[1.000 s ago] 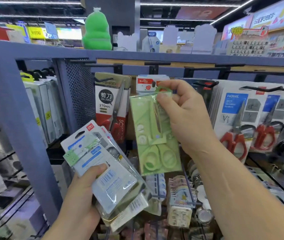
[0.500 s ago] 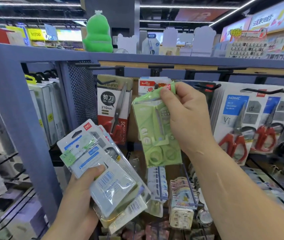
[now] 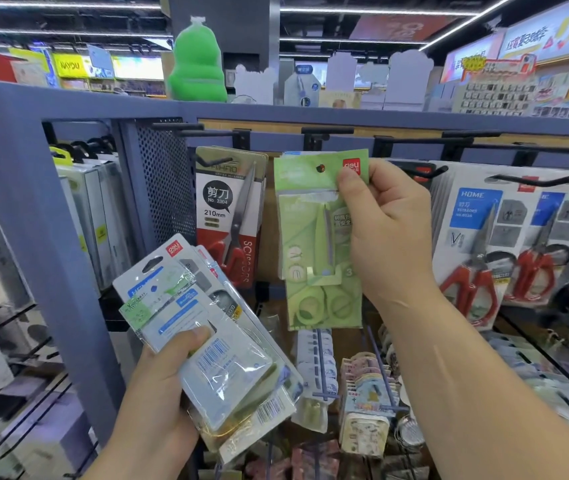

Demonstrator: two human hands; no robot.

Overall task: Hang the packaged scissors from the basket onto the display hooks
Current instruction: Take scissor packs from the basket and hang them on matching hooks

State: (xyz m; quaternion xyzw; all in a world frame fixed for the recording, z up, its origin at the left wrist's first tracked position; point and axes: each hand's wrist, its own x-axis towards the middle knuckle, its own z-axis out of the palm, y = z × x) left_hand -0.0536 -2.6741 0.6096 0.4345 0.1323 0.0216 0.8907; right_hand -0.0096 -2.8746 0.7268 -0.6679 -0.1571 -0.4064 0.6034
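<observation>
Up at the rack, the right hand (image 3: 390,230) pinches the top right corner of a flat, glossy green scissors pack (image 3: 317,244) between thumb and curled fingers. The dark tip of a display hook (image 3: 320,168) shows in its round punched hole, just right of a stiff red-and-grey scissors card (image 3: 229,216). Nearer and to the left, the left hand (image 3: 158,393) grips a fanned stack of film-wrapped packs (image 3: 207,341), crinkly and clear over pale blue cards with barcode labels, thumb pressed across the top one.

Stack (image 3: 227,375): lower packs (image 3: 269,412) mostly covered; right forearm (image 3: 484,393) edge-cropped
</observation>
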